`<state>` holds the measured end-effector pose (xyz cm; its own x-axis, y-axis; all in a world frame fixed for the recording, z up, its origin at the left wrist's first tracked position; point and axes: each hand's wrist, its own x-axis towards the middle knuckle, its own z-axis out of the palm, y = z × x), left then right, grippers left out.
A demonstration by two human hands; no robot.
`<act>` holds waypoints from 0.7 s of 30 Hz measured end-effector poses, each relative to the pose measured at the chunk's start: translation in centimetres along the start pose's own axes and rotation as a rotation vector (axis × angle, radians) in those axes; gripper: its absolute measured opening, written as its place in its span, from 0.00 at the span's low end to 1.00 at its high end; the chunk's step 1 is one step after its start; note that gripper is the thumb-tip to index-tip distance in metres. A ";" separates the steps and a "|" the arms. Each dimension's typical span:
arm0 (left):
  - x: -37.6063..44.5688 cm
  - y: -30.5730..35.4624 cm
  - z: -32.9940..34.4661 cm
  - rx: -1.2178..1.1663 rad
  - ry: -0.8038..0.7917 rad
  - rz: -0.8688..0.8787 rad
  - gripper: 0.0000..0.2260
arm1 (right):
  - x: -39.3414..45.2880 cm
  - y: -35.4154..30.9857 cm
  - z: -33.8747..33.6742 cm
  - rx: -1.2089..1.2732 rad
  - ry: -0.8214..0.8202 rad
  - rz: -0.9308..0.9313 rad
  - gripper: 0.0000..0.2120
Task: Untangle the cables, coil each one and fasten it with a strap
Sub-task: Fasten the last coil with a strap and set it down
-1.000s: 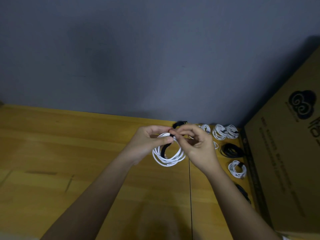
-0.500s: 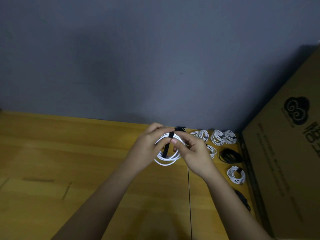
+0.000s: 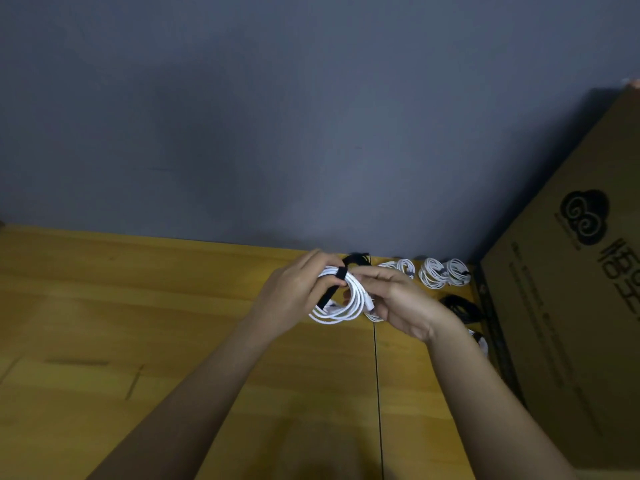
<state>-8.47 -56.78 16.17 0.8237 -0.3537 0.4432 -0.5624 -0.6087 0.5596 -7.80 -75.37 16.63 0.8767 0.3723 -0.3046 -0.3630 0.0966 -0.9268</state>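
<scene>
Here, a wooden table (image 3: 138, 306) meets a grey wall (image 3: 277, 116).

dim, even light | soft shadows on wall (image 3: 207, 133) | wide-angle edge bending | slightly soft focus

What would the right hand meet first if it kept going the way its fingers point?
The right hand points left, at the white coiled cable it already touches; beyond lies the left hand. Depth is unclear.

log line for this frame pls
step: strapping | left hand: holds white cable coil | right hand: holds coil | black strap: looped over coil
</scene>
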 end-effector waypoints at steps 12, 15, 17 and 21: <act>0.3 -0.2 0.6 -0.200 0.013 0.104 0.06 | 0.1 0.1 -0.2 0.055 -0.261 0.060 0.18; 0.3 0.0 0.7 -0.242 0.023 0.109 0.07 | 0.0 0.3 -0.8 0.091 -0.189 0.021 0.19; 0.2 0.0 0.6 -0.243 0.030 0.126 0.07 | -0.3 0.2 -1.4 0.081 -0.164 -0.015 0.15; -0.2 -0.2 0.8 -0.190 -0.006 0.147 0.07 | -0.5 -0.1 -2.1 0.093 -0.141 -0.089 0.11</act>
<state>-8.49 -57.16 15.37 0.7323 -0.4333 0.5253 -0.6790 -0.4063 0.6115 -7.52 -77.51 16.36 0.8560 0.4837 -0.1822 -0.3191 0.2173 -0.9225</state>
